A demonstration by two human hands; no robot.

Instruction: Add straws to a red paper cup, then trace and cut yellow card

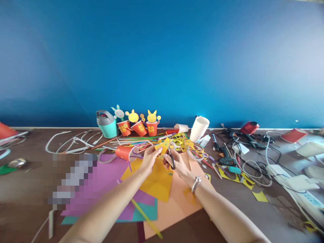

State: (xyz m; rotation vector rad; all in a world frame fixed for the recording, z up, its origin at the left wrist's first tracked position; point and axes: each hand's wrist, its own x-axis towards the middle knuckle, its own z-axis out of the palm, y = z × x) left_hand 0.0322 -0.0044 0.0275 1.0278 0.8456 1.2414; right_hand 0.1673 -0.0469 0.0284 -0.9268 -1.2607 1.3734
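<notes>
My left hand (150, 158) pinches a small piece of yellow paper (165, 145) that has round drawn shapes on it. My right hand (178, 162) grips a pair of black-handled scissors (172, 160), whose blades point up beside the paper's right edge. Whether the blades touch the paper I cannot tell. Beneath both hands lies a larger yellow-orange sheet (158, 184), on top of peach paper (177, 212) and purple paper (101, 179). A red paper cup (124, 153) rests on its side to the left of my left hand.
Red cups with yellow animal faces (152, 117) stand near the blue wall, beside a teal flask (107, 125). A white cup (199, 129) leans behind my right hand. Rightward are a glue gun (225, 156), yellow scraps (260, 196), tangled cables and a power strip (312, 199).
</notes>
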